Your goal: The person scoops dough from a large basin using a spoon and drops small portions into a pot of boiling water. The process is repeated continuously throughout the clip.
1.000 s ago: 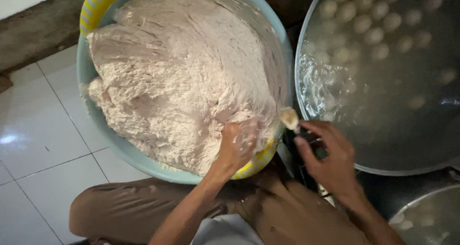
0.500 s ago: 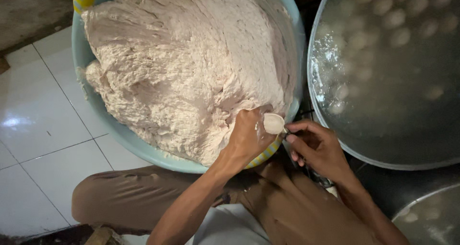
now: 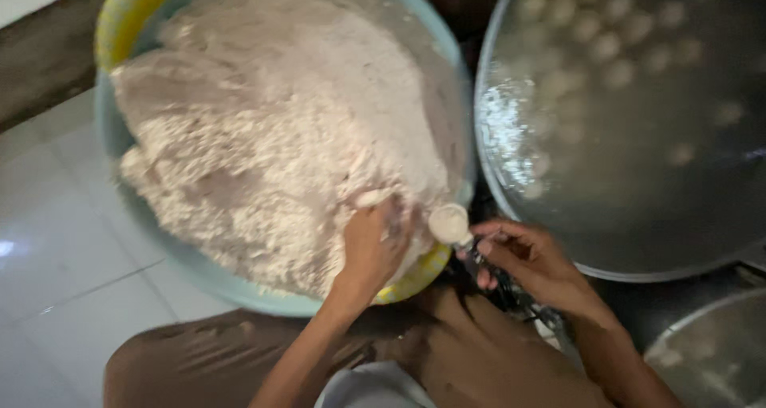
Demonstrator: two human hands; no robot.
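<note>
Pale dough (image 3: 271, 161) fills the blue basin (image 3: 199, 268); left hand (image 3: 375, 244) grips a lump, right hand (image 3: 527, 260) holds a spoon (image 3: 449, 223)

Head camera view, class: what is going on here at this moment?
A person sits on a tiled floor over a big light-blue basin heaped with pale, sticky paste. The left hand is pressed into the paste at the near rim. The right hand holds a small spoon loaded with a lump of paste, right beside the left hand. To the right, a wide metal pot of water holds many small pale balls; a second metal vessel shows at the lower right.
</note>
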